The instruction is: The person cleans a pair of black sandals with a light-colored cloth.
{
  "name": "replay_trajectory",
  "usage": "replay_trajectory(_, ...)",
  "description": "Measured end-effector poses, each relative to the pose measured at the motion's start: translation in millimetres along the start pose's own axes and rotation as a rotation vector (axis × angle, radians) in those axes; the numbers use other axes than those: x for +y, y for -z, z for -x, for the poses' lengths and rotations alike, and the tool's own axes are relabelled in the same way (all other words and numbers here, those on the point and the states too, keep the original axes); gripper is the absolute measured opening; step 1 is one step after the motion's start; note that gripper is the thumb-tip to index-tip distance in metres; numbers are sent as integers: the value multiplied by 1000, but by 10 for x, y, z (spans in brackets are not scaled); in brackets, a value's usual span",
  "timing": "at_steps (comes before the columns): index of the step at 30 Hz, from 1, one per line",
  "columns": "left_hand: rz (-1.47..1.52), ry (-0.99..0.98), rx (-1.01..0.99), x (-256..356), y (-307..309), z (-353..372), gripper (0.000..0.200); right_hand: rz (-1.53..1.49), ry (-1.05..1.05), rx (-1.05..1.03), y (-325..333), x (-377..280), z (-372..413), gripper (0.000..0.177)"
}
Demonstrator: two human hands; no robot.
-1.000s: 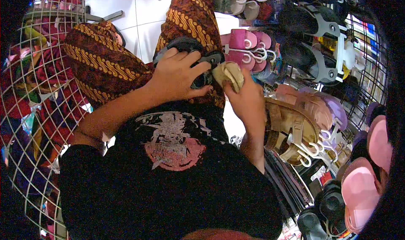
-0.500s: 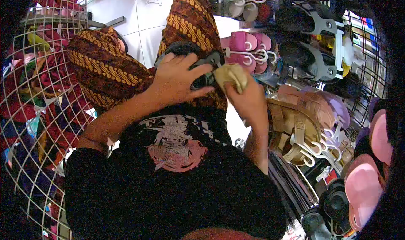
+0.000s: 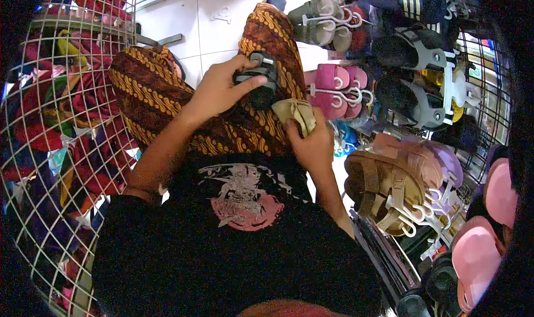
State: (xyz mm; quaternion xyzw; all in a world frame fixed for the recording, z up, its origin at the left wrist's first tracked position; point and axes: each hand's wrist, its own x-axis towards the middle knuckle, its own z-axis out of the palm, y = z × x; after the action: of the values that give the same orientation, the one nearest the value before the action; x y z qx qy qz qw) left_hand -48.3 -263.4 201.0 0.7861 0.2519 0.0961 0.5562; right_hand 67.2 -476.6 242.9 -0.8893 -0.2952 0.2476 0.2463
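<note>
A dark sandal (image 3: 260, 89) is gripped in the left hand (image 3: 219, 91), fingers curled over its straps, up over the batik-wrapped knee (image 3: 267, 33). A beige cloth (image 3: 295, 112) is bunched tight in the right hand (image 3: 312, 145), just beside the sandal. Brown sandals (image 3: 384, 180) are hung off to the right.

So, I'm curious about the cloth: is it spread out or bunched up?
Bunched up: the beige cloth is a folded wad clutched in the right hand, beside the dark sandal that the left hand holds.
</note>
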Motion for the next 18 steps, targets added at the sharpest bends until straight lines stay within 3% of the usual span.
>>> replay_trajectory(3, -46, 5, 65, -30, -61, -8, 48, -23, 65, 37, -36, 4, 9, 48)
replay_trajectory(5, -14, 39, 14, -17, -28, -18, 55, 79, 11, -24, -49, -51, -27, 39)
replay_trajectory(7, -21, -81, -76, -1, 41, -21, 57, 149, -17, -50, -44, -99, -86, 38)
replay_trajectory(10, -42, -277, -123, -83, 84, -65, 58, 1, 143, 25, -160, 100, -236, 38)
replay_trajectory(11, 10, -271, -144, -129, 94, -73, 57, -48, 89, 122, -211, 133, -276, 35)
replay_trajectory(14, -41, -276, -138, -90, 284, -200, 53, -78, 46, 81, -31, -262, -483, 48)
replay_trajectory(15, -90, -277, -128, -81, 362, -253, 52, -127, 37, 85, -108, -308, -609, 36)
replay_trajectory(18, -128, -89, 5, -81, 672, -550, 49, 30, 67, 117, -107, -612, -946, 43)
